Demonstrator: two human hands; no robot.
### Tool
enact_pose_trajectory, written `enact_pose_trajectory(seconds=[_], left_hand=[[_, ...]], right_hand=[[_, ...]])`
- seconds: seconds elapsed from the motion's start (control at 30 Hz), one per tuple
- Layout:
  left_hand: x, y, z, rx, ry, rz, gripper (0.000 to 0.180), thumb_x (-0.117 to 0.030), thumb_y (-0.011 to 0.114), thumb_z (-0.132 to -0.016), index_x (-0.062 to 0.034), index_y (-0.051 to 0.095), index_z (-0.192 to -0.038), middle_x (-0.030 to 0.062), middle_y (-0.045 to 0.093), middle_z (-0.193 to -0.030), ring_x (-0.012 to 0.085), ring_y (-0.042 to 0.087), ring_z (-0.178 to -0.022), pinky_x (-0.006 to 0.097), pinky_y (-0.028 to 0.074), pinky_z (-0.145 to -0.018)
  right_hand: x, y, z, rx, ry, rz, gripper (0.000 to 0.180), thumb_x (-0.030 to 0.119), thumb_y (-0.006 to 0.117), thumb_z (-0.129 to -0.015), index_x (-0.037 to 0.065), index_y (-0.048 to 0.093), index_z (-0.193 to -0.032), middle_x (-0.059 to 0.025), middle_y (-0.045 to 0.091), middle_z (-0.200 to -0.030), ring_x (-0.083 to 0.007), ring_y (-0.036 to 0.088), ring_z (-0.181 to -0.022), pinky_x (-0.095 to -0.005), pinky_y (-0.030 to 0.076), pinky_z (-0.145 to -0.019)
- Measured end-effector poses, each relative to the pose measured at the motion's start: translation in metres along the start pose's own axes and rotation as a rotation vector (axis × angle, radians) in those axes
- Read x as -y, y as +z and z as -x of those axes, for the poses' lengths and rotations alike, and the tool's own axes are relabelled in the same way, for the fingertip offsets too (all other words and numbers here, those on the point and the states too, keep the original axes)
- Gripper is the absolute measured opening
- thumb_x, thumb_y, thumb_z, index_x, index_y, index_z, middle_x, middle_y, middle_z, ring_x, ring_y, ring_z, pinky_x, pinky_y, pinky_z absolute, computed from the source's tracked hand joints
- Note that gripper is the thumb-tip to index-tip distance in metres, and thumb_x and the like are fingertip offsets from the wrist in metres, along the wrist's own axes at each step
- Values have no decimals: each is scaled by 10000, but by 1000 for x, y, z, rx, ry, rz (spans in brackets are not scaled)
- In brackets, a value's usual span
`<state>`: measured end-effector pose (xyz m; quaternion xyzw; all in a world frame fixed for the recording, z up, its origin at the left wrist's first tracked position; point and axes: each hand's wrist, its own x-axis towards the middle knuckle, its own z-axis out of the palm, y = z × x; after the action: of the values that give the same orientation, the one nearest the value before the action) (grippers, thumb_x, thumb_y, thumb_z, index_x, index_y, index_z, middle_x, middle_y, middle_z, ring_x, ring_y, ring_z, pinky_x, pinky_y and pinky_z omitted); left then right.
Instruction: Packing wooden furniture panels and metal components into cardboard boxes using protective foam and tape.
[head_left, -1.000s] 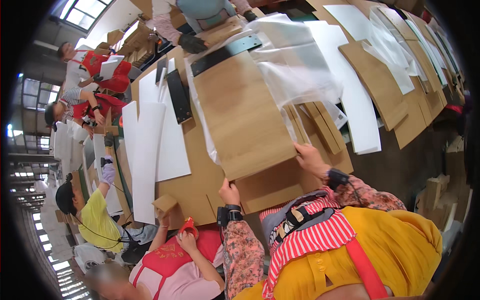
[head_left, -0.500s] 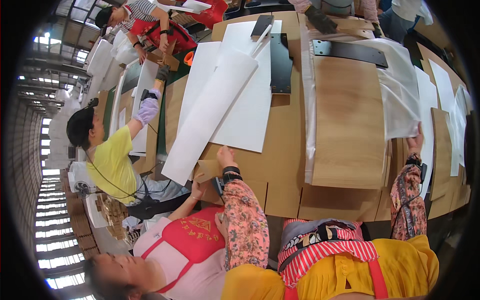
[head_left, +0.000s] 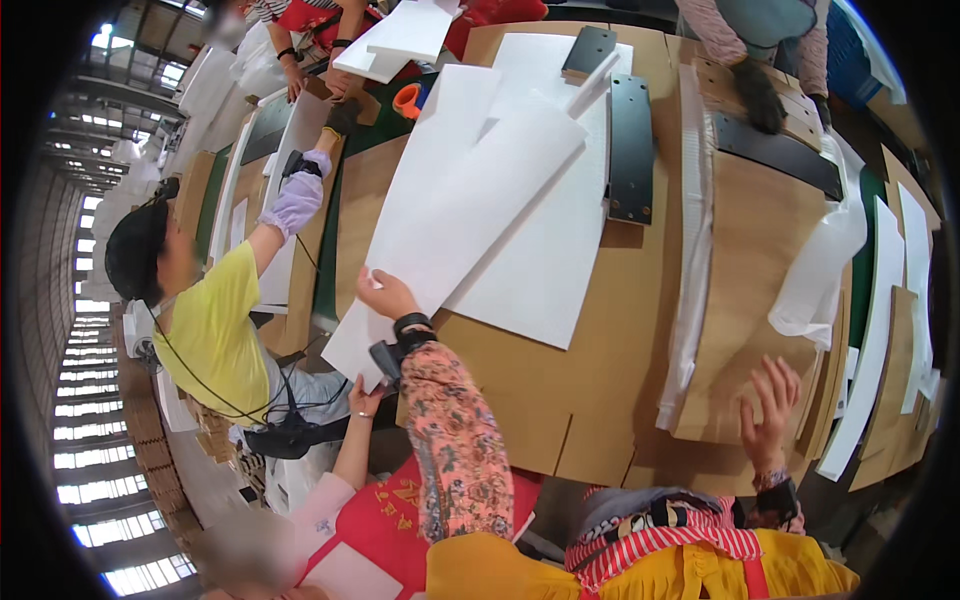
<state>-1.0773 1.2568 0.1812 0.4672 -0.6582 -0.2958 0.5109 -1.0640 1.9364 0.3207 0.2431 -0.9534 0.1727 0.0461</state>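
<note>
My left hand (head_left: 388, 296) is closed at the left edge of a long white foam sheet (head_left: 470, 215), fingertips pinching it. This sheet lies slantwise over wider white sheets (head_left: 545, 270) on the cardboard. My right hand (head_left: 768, 405) is raised with fingers apart, holding nothing, above the near end of a wood-grain panel (head_left: 755, 270). Crumpled white foam wrap (head_left: 825, 260) hangs over that panel's right side. A black metal plate (head_left: 775, 155) with holes lies across its far end. Beside the white sheets is another black plate (head_left: 630, 150).
A co-worker's hand (head_left: 365, 397) touches the foam sheet's near end, close to my left wrist. Another worker's gloved hand (head_left: 760, 95) reaches over the panel's far end. A worker in yellow (head_left: 215, 320) stands left. Narrow white boards (head_left: 862, 340) lie right. Orange tape (head_left: 407, 100) sits farther back.
My right hand has let go of the foam wrap and opened nearer to me. My left hand has moved left onto the foam sheet. A gloved hand now reaches in over the panel.
</note>
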Motion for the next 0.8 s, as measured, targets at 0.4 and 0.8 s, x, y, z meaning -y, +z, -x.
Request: enact_pose_trajectory(seconds=[0.4,0.8], left_hand=[[61,3,-162,1382,83,-544,608,-470,369,-1072,31,625,-1305,250,616,-1358,360,601,-1231,402,419,-1077],[25,42,-36,772,93,-1044,1057,-538,874,-686,-69,399,-1505,281,396,-1505,432,494,-1321,516,464,-1053]], right_hand=[[-8,63,23,235,74,-155,559,109,631,-837,32,545,-1384,-206,410,-1568,-438,303,-1490,-544,233,-1206],[-12,58,28,224,99,-97,585,70,616,-818,48,531,-1397,-196,411,-1569,-437,309,-1489,-544,227,-1210]])
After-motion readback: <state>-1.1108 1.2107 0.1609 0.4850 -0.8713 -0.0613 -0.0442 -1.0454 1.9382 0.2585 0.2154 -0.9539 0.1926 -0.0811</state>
